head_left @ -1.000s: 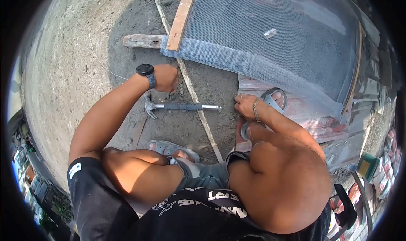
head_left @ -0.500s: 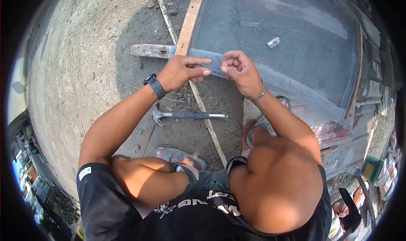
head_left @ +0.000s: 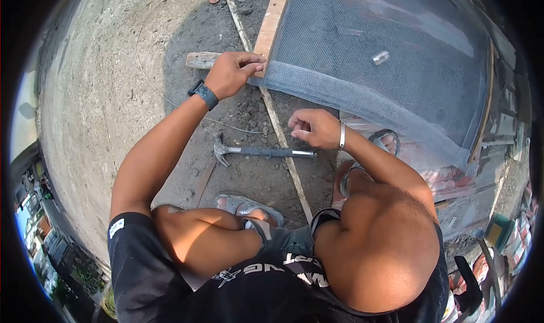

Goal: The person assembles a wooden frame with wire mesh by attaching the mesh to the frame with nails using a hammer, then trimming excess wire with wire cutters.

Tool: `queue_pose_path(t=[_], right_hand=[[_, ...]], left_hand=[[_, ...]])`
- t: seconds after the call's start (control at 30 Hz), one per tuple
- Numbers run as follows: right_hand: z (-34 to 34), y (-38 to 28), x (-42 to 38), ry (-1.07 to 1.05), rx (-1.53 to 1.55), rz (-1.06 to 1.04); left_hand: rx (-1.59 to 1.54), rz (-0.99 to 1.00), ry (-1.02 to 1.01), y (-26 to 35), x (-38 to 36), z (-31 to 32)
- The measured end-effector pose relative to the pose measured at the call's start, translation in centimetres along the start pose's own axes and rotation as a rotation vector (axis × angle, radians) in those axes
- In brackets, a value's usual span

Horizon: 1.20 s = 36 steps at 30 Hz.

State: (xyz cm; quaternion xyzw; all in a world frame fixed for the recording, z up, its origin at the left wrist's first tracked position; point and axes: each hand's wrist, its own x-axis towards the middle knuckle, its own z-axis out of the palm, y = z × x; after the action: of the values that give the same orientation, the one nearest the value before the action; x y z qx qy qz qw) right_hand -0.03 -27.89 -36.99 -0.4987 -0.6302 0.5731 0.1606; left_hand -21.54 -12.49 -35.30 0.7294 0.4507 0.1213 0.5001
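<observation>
My left hand (head_left: 231,74) is at the near corner of a wooden frame strip (head_left: 275,20), thumb and forefinger pinched together over the wood. Whatever is between those fingertips is too small to make out. Grey mesh screen (head_left: 317,85) stretches from the strip to the right, its near edge doubled over. My right hand (head_left: 317,129) hovers below that edge, fingers loosely bent and apart, holding nothing visible. Just below and left of it, a claw hammer (head_left: 263,152) lies on the ground, head to the left.
A long thin stick (head_left: 272,113) crosses the ground under the hammer. Left of the frame corner, a weathered wood piece (head_left: 199,60) sticks out. A thin wire (head_left: 150,85) curves over the dirt. A small crumpled pale packet (head_left: 381,57) rests on the mesh.
My hands have moved apart: the left went up to the frame's corner, the right came down toward the hammer. The whole view has shifted slightly.
</observation>
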Motion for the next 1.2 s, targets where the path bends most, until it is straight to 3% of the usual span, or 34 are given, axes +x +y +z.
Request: queue_pose_path(t=[0.13,0.23,0.37,0.73,0.93,1.03,1.2], right_hand=[[0.1,-0.1,0.4,-0.098,-0.120,-0.037],[0.9,0.0,0.2,-0.252,-0.243,-0.068],[1.8,0.6,0.1,-0.383,-0.355,-0.028],[0.8,-0.1,0.4,-0.326,-0.363,-0.021],[1.2,0.0,0.2,-0.357,-0.393,-0.002],[1.4,0.1,0.2,-0.367,-0.399,-0.004],[2.2,1.2,0.1,-0.448,-0.460,-0.004]], left_hand=[[0.124,0.050,0.016,-0.3,0.8,0.7],[0.251,0.345,0.043,-1.6,1.5,1.6],[0.272,0.270,0.087,-2.5,1.8,2.3],[0.144,0.103,-0.027,-2.2,2.5,1.4],[0.200,0.267,0.026,-3.2,2.5,2.0],[0.194,0.155,0.007,-3.2,2.6,2.2],[0.196,0.175,0.008,-3.2,2.4,2.1]])
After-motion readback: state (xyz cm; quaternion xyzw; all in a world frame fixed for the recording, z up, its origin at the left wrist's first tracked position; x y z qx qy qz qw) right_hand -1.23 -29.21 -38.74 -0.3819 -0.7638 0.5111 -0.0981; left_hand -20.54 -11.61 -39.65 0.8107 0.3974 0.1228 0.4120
